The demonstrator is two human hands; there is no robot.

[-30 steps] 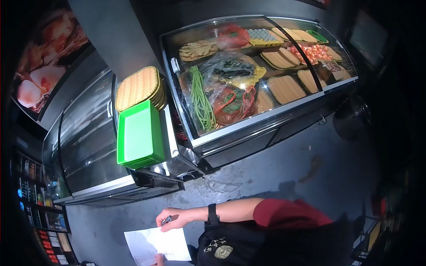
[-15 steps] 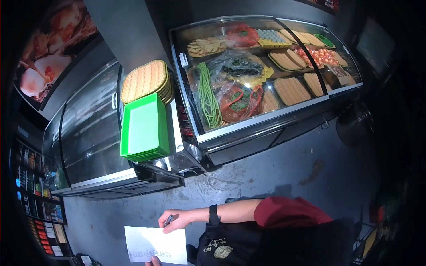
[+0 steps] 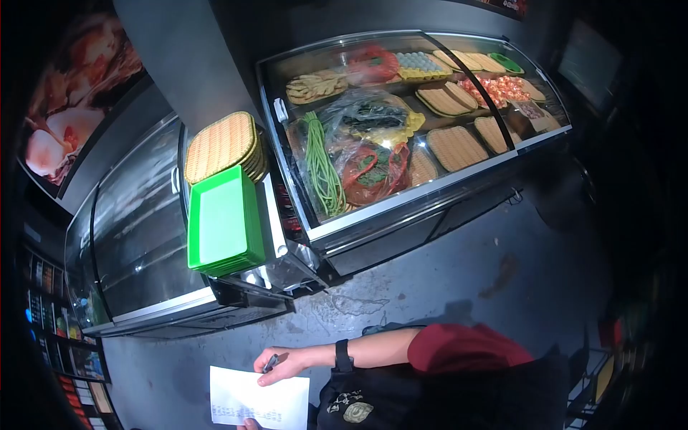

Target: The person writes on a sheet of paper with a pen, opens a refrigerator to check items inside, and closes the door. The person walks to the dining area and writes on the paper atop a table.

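My right hand (image 3: pixel 281 365) has its fingers closed round a dark pen (image 3: pixel 271 362). It rests at the upper edge of a white sheet of paper (image 3: pixel 233 389), which has rows of small writing on its lower part. At the bottom of the view, only the fingertips of my left hand (image 3: pixel 249 424) show, gripping the lower edge of the sheet; the rest of that hand is out of frame. A dark band circles my right wrist, below a dark red sleeve.
Stacked green trays (image 3: pixel 226 218) and woven trays (image 3: pixel 222 147) stand between two glass-covered display cases. The right display case (image 3: pixel 416 193) holds long green beans (image 3: pixel 324 168), bagged greens, eggs (image 3: pixel 423 63) and woven trays. Stocked shelves (image 3: pixel 61 322) line the left. Grey floor (image 3: pixel 408 287) lies between.
The view has shifted slightly, so the cases sit a little further left. The paper and my right hand appear slightly further right or lower. Both hands keep their holds.
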